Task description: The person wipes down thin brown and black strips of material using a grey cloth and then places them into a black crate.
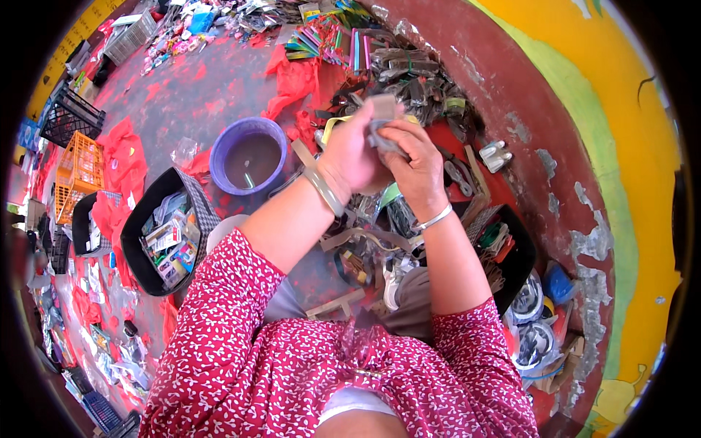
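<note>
You pinch a grey wad (382, 137) up front, fingers of your R hand (418, 166) closed on it.
Hard to see: wad is crumpled & blurred, cloth-like, material unclear; your L hand (353, 152) has most fingers hidden, so can't tell its grip; flat tan piece (385, 107) at its fingertip end is partly covered, & what it is can't be made out. Wad sits btwn your hands, under R fingertips, against the L hand's R side, just below tan piece. Containers: purple basin (217, 162), L of your L hand, w/ murky liquid & a small pale obj in it; checked black box (199, 197), lower L, w/ mixed small pkgs; black bin (519, 263), R of your R forearm, w/ orange & green bits, partly in shadow.
</note>
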The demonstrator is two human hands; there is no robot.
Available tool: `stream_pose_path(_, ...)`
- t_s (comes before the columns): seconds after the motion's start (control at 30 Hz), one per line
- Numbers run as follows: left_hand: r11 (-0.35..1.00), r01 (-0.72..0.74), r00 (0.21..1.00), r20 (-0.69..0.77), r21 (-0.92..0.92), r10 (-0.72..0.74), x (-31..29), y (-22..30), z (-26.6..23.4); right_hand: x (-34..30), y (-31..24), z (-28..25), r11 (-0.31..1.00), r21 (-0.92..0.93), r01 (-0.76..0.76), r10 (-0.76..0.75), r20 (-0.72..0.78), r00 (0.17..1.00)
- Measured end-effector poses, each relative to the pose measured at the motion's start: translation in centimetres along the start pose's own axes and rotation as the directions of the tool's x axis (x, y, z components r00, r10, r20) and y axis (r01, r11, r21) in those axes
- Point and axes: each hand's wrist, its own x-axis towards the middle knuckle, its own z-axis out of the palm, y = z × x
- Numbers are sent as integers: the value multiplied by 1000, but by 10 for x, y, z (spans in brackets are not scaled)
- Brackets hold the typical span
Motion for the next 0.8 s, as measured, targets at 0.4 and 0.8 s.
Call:
stream_pose_path(0.4,912,-391,911,-88,122,403,-14,73,35,-32,100,-31,825,-190,-532,556,434,708)
stream_pose_path(0.8,981,-193,978,76,-9,193,-26,67,56,-21,51,26,559,410,-721,390,637,665)
